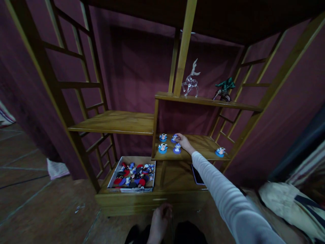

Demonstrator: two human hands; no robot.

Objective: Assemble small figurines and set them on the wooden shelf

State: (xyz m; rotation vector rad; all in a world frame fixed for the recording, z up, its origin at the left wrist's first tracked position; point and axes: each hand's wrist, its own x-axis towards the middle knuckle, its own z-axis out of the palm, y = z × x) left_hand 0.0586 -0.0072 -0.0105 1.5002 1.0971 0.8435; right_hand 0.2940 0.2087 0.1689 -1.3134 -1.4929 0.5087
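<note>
On the middle right shelf [203, 144], the rear purple-based figurine [174, 138] stands just left of the right-hand grip [184, 142], at its fingertips — pinched or merely touched, I cannot tell — while the left-hand grip [161, 217] hangs half-curled before the drawer [127, 204].

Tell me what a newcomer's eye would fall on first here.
Likely first, the bare right hand at a small purple figurine on a brown wooden shelf. Then the shallow white cardboard box at lower left, filled with red, blue and black pieces. Higher, right of centre, a clear, glassy deer stands on another shelf.
</note>
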